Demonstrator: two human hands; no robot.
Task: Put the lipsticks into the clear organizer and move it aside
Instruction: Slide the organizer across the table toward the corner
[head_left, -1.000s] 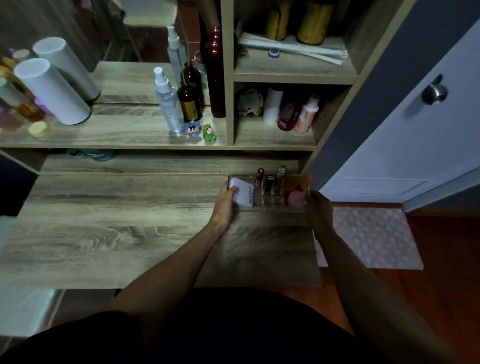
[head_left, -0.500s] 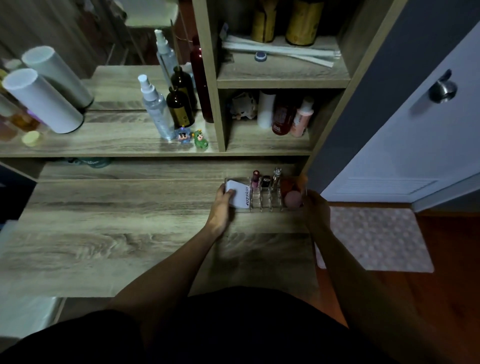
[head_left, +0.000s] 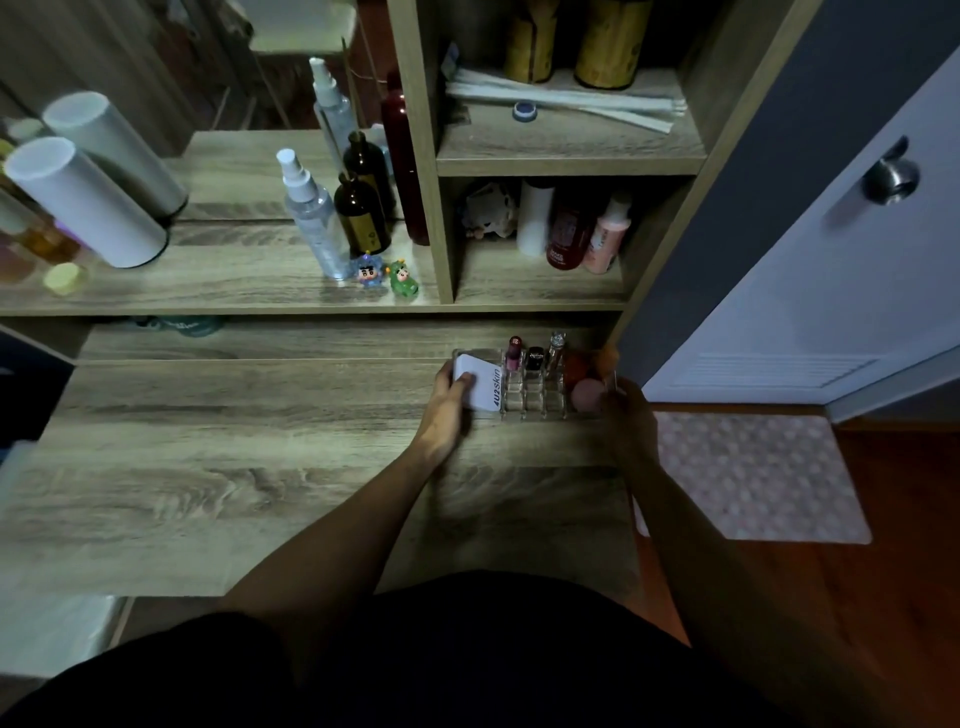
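Dim wooden desk (head_left: 260, 467), right of centre: clear organizer (head_left: 535, 397) lies crosswise, lipsticks (head_left: 534, 358) upright inside. Left hand (head_left: 447, 410) and right hand (head_left: 626, 415) clasp its two ends, equally near.

A dim home bedroom or dressing corner is showing here: a wood-grain vanity surface (head_left: 208, 457) is sitting under a mirror (head_left: 156, 78), shelves (head_left: 566, 156) are holding spray bottles (head_left: 311, 213), lotion bottles (head_left: 605, 234) and small cartoon figurines (head_left: 387, 273), and a white door (head_left: 831, 270) with a round knob (head_left: 889, 179) is standing beside a patterned floor mat (head_left: 753, 478).
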